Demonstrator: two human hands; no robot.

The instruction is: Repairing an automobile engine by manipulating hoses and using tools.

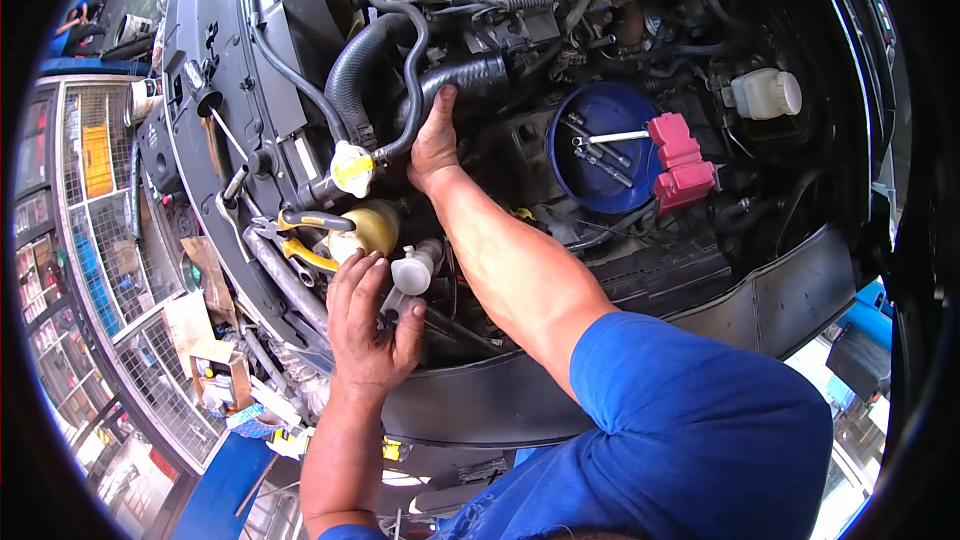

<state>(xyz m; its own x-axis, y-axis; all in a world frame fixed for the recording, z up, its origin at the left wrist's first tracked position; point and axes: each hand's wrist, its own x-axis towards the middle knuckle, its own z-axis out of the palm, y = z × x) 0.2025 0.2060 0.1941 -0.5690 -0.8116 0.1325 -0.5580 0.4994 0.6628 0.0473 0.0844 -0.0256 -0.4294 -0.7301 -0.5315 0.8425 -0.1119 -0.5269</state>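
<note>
The blue shirt (690, 420) lies closest, its right sleeve giving way to a bare forearm that reaches in to the right of the yellow-labelled cap (352, 170). On the near side of that cap is the left hand (368, 325), fingers loosely curved and thumb held apart; its fingertips lie at the near edge of a yellowish rounded container (378, 228), though whether they press on it I cannot tell. Just to the near left of the cap are yellow-and-dark handles (322, 223); to its near right, beside the left thumb, stands a translucent cup (411, 277). Beyond the cap and to its right is the right hand (434, 145), thumb raised against the underside of a thick black hose (465, 80); its fingers are hidden, so how firmly it holds is unclear. The hose's long axis runs crosswise, rising slightly rightward away from the cap; the right hand is plainly the nearer one, the left well apart. Farther right of the cap sits a blue bowl (605, 100) holding metal tools (603, 165).
</note>
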